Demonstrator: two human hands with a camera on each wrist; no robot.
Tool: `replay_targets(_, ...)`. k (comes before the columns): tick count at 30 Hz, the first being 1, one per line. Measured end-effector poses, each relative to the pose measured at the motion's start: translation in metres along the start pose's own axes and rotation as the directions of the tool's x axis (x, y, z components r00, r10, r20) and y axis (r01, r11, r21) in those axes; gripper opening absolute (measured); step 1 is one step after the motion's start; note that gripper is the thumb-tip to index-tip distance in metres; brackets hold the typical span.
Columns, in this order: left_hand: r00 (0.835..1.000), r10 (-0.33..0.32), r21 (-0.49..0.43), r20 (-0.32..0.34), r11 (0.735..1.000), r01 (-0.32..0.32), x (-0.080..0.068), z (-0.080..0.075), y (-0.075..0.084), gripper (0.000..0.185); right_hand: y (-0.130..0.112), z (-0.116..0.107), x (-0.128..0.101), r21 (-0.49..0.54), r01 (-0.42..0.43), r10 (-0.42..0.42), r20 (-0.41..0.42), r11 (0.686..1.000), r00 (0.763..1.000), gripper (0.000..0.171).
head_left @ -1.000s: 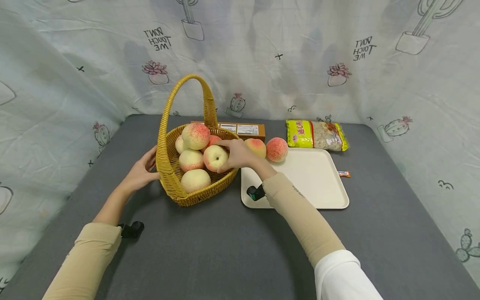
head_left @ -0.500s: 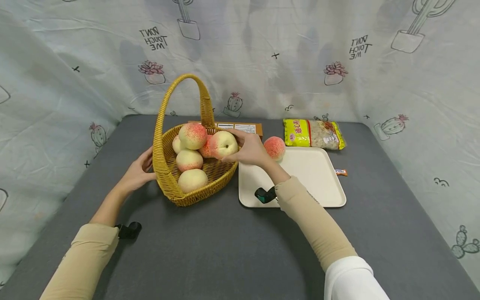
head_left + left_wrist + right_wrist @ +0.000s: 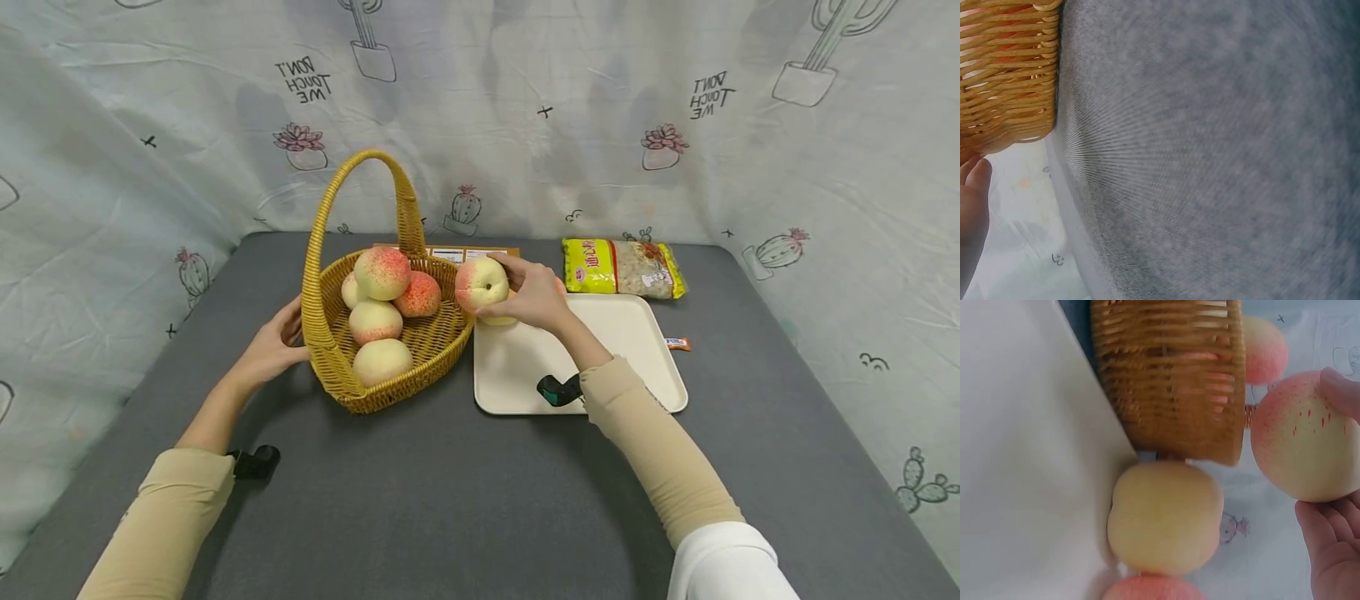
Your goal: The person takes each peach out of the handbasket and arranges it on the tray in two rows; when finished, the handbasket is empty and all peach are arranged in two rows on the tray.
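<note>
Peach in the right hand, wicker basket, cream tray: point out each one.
Peach [image 3: 481, 283], head view, on its pale front face.
Wicker basket [image 3: 390, 397], head view, on the near woven wall.
Cream tray [image 3: 637, 333], head view, on its bare surface.

Seven peaches [image 3: 482, 284], one basket [image 3: 330, 367], one tray [image 3: 637, 333], one snack bag [image 3: 618, 268]

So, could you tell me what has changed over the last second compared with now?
The right hand, gripping a peach, has lifted it out of the basket and carried it rightward over the rim to the near-left corner of the tray. The left hand still rests against the basket's side. The four peaches left in the basket, the snack bag and the box behind have not moved.
</note>
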State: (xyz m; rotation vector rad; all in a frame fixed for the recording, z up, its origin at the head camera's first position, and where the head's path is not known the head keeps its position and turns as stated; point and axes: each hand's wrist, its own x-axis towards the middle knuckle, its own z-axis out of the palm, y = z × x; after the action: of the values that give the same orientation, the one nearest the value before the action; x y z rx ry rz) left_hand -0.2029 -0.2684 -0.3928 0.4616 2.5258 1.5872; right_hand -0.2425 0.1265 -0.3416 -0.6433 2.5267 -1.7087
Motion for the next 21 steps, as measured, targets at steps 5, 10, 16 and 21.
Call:
replay_targets(5, 1.0, 0.004, 0.0, -0.002, 1.0, -0.004, 0.0, 0.0, -0.001, 0.094, 0.005, -0.013, -0.005, -0.031, -0.041, 0.039, -0.044, 0.999, 0.998, 0.084)
replay_targets(10, 1.0, 0.005, 0.011, -0.008, 1.0, -0.005, 0.0, 0.0, -0.002, 0.094, 0.012, -0.025, -0.011, -0.008, -0.064, 0.063, -0.076, 0.998, 0.995, 0.084)
replay_targets(16, 1.0, 0.0, 0.015, -0.007, 1.0, 0.0, 0.0, -0.001, -0.002, 0.094, 0.018, -0.039, -0.02, -0.051, -0.099, 0.091, -0.14, 0.994, 0.986, 0.081)
replay_targets(21, 1.0, 0.004, 0.014, -0.003, 1.0, -0.004, 0.0, -0.001, -0.001, 0.094, 0.023, -0.052, -0.023, -0.064, -0.123, 0.108, -0.201, 0.99, 0.974, 0.084)
